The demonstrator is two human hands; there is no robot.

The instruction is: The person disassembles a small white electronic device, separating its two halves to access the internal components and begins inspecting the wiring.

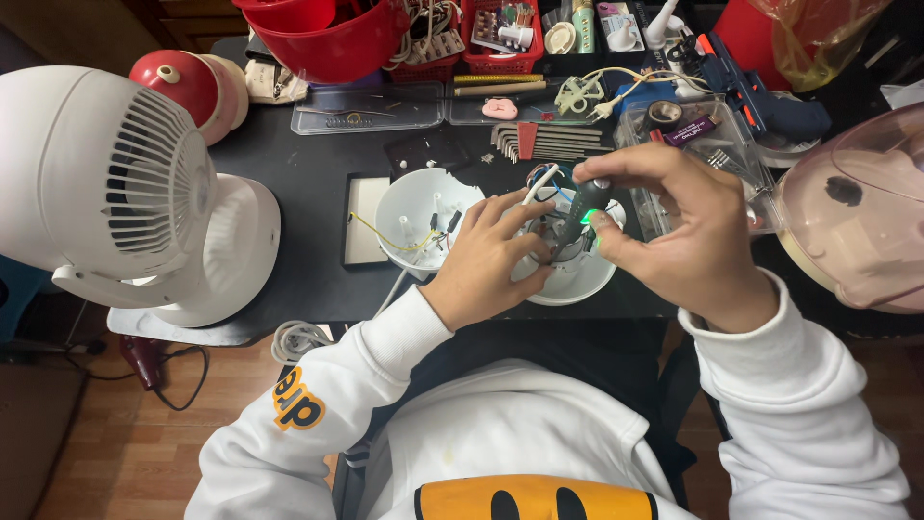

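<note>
1. We note the right hand [688, 231] closed around a dark pen-shaped electric tool [585, 207] with a green light, its tip pointing down into a white round housing [577, 274].
2. The left hand [491, 260] rests on that housing, fingers curled against its inner parts; we cannot tell whether it grips anything.
3. The housing lies on the black desk [308, 183] at its near edge, directly before the person.
4. Just left of it sits a white bowl-shaped shell [409, 207] with yellow wiring inside.
5. A white fan [115, 183] stands at the desk's left end.
6. A set of hex keys [539, 142] lies behind the housing; a pink translucent dome [857, 212] sits at right.
</note>
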